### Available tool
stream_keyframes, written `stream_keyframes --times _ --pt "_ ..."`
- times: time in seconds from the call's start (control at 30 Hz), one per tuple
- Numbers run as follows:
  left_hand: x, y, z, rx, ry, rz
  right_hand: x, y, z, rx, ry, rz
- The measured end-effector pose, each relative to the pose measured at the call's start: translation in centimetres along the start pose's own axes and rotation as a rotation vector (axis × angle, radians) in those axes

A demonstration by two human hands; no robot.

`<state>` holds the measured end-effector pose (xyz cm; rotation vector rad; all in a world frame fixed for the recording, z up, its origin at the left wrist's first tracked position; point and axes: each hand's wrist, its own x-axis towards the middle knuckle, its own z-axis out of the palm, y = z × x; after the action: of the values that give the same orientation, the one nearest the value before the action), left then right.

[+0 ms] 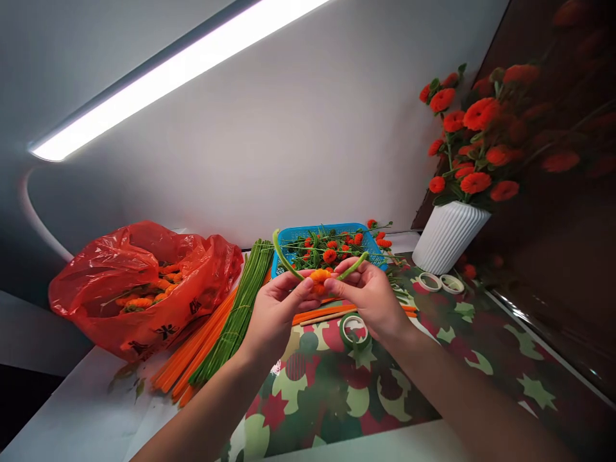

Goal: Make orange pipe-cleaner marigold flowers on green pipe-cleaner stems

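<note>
Centrally above the bench (433, 385), the left hand (276, 314) and right hand (373, 298) each close a fingertip grip on the small fuzzy orange pompom flower (319, 278). Its green chenille stem (289, 260) runs left-right, ends angled away toward the blue plastic basket (293, 234).

The pompom (319, 278) pinched between the fingers is orange, and the fuzzy wire (283, 256) running through it is green. Behind it stands a blue basket (308, 232) of red-orange blooms on green stems, beside a translucent red plastic bag (144, 282) with black print, a bundle of green sticks (243, 301) and another of orange sticks (197, 350). The tablecloth (433, 372) is patterned with stars and circles in red, dark green and pale green, the ribbed vase (447, 234) is white and holds red-orange flowers (474, 138), the tape roll (355, 330) is green.
</note>
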<state>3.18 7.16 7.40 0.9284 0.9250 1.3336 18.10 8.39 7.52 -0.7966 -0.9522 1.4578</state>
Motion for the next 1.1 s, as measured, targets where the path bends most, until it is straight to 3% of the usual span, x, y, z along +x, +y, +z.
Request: stream_keyframes --times 0.23,0.4,0.53,0.73,0.9,1.1 --pt "0.4 0.3 0.2 -0.284 -0.03 -0.193 0.6 -0.2 -0.4 0.183 -0.076 0.136" --pt "0.5 -0.2 -0.2 -0.388 -0.039 -0.203 0.8 -0.1 -0.2 0.296 -0.074 0.173" --pt "0.6 -0.6 -0.4 -0.42 -0.055 -0.192 0.8 0.1 -0.4 0.383 -0.092 0.297" --pt "0.4 -1.1 -0.3 -0.466 -0.136 -0.218 0.6 0.7 -1.0 0.471 -0.292 0.445" --pt "0.6 -1.2 -0.6 -0.415 -0.227 -0.269 0.6 0.0 -1.3 0.355 -0.369 0.394" --pt "0.8 0.1 -0.3 -0.196 -0.157 -0.249 1.0 -0.8 -1.4 0.157 -0.3 0.187"
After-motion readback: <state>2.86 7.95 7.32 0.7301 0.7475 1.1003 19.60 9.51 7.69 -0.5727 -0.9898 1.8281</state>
